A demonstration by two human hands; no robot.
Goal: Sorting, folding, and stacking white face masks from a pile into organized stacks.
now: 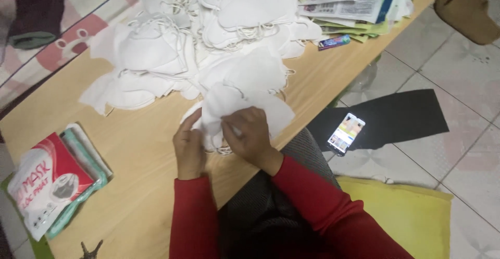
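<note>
So closest in, both red-sleeved arms come up from 6 o'clock and meet at the near edge of the low wooden table (140,149), where the left hand (188,147) and right hand (250,136) are both on a small stack of white face masks (237,108). The left hand's fingers are curled under the stack's left edge, pinching it from the side, and the right hand's fingers are bent and pressed down on top, thumb tucked in, looks like it's squaring or clamping the stack so the masks stay aligned, though I can't tell exactly what the fingertips grip. At about 8 o'clock lie the red-and-white packets (49,183), flat and within easy reach of the left hand. At 3 o'clock, off the table on a dark mat (406,115) on the tiled floor, sits a phone (346,133) with its screen lit, angled toward the person, probably to watch while working. Further out toward 12 o'clock is the big loose heap of white masks (198,35), and at 1 o'clock a pile of printed papers (359,3) pushed to the far corner, out of the way.
</note>
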